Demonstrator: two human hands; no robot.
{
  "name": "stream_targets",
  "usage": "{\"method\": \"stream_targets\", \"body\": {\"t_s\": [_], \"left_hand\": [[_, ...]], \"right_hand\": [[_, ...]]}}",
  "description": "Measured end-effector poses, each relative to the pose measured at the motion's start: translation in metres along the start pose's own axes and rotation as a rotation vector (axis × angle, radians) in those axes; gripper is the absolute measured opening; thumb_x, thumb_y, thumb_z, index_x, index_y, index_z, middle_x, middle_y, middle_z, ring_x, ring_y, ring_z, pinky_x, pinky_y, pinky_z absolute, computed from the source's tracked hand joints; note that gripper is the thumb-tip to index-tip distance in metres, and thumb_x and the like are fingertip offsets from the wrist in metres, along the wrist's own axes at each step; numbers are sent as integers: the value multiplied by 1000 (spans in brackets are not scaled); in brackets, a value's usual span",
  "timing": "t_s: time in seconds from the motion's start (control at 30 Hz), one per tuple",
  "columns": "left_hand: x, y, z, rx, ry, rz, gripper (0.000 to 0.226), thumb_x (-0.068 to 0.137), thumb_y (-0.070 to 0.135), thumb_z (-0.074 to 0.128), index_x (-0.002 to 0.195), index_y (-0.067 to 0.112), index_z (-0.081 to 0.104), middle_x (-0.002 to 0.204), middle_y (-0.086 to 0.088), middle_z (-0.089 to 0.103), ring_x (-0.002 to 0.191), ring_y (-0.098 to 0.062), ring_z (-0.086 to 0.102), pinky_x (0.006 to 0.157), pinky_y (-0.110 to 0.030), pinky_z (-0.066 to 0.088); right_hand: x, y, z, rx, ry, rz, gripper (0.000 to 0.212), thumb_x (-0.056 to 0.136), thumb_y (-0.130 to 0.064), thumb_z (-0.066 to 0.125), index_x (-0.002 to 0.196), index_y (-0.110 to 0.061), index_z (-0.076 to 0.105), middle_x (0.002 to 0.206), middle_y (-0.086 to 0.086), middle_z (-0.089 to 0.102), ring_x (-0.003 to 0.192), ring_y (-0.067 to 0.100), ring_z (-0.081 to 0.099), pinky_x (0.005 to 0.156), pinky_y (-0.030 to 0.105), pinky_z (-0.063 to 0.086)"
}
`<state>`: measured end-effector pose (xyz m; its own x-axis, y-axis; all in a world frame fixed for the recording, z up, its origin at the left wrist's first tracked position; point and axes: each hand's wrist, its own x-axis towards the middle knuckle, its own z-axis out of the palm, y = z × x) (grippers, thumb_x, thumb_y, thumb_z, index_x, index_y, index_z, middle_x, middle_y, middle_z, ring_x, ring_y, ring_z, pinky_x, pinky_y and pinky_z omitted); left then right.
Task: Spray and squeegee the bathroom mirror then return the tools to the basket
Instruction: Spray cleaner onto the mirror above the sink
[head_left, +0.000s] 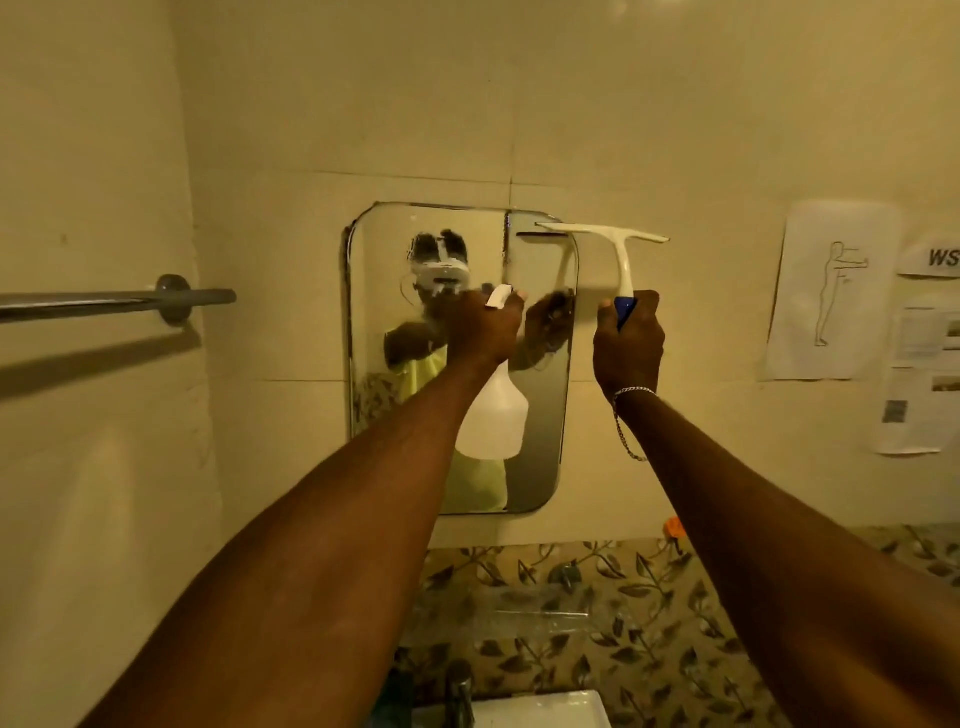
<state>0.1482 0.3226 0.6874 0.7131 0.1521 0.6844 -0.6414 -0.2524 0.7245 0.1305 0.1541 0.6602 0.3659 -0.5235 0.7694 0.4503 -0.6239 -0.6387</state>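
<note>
A rounded rectangular mirror (540, 447) hangs on the tiled wall straight ahead. My left hand (480, 327) is raised in front of it, shut on the head of a white spray bottle (493, 415), whose body hangs below my wrist. My right hand (628, 343) grips the blue handle of a white squeegee (623, 260). Its blade is level with the mirror's top right corner and partly overlaps it; whether it touches the glass I cannot tell. The basket is out of view.
A metal towel bar (119, 300) sticks out from the left wall. Paper sheets (826, 291) are stuck to the wall on the right. Leaf-patterned tiles (597, 597) run below the mirror. A tap (460, 691) and a white basin (540, 712) sit at the bottom edge.
</note>
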Motion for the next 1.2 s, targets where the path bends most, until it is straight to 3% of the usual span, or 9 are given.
{"method": "stream_targets", "body": {"t_s": [0.1,0.2,0.3,0.57,0.7,0.87,1.0,1.1,1.2], "left_hand": [[1,-10,-18,74,64,-38,24,96,44,65,94,19,63,76,12,63,67,-7,60,60,-18,44],[-1,-30,-51,111,67,-44,37,98,44,62,103,10,75,86,-2,72,78,-19,66,71,-30,53],[-11,-55,-84,103,97,-47,37,98,43,62,108,10,77,87,-3,72,81,-21,67,74,-30,53],[-39,-99,-122,219,183,-165,46,95,50,62,99,6,76,75,1,64,71,-20,66,61,-26,48],[-49,-97,-111,214,171,-119,41,95,45,65,94,6,78,67,4,62,66,-17,62,59,-23,43],[-59,-80,-70,47,-1,-55,33,97,34,67,105,3,74,88,-9,72,71,-4,63,61,-8,45],[-69,-69,-22,-43,-100,-71,34,98,34,65,101,1,71,85,-14,71,76,-22,69,70,-34,60],[-80,-62,6,-12,-154,-45,32,96,41,66,79,13,69,65,3,63,60,-10,62,56,-23,49],[-84,-61,10,-30,-158,-72,31,94,44,67,72,23,62,61,9,59,55,-3,59,52,-14,44]], "right_hand": [[0,-3,2,2,-21,-22,26,101,-34,52,113,-11,46,85,5,57,66,16,54,57,26,44],[-3,-12,12,32,-32,-23,24,101,-36,52,110,-14,48,79,-5,53,64,8,52,55,19,39],[-13,-26,27,69,-49,-13,22,103,-39,46,105,-17,50,76,-10,52,64,5,51,55,18,37],[-38,-44,56,89,-89,-10,31,105,-36,39,110,-10,55,91,6,62,72,14,56,54,22,36],[-41,-41,50,116,-87,1,31,106,-35,39,112,-9,54,91,4,60,68,5,53,49,11,40],[-32,-32,29,75,-27,9,31,108,-33,37,113,-7,54,85,3,58,64,7,49,53,20,34],[-24,-19,8,36,-6,6,30,107,-32,37,111,-7,54,85,3,57,65,8,50,53,20,34],[-19,-9,-3,19,0,15,31,107,-32,36,112,-6,53,89,7,59,72,18,54,56,26,36],[-17,-3,-7,4,14,21,33,107,-33,36,113,-5,53,91,8,59,75,19,54,56,28,36]]}}
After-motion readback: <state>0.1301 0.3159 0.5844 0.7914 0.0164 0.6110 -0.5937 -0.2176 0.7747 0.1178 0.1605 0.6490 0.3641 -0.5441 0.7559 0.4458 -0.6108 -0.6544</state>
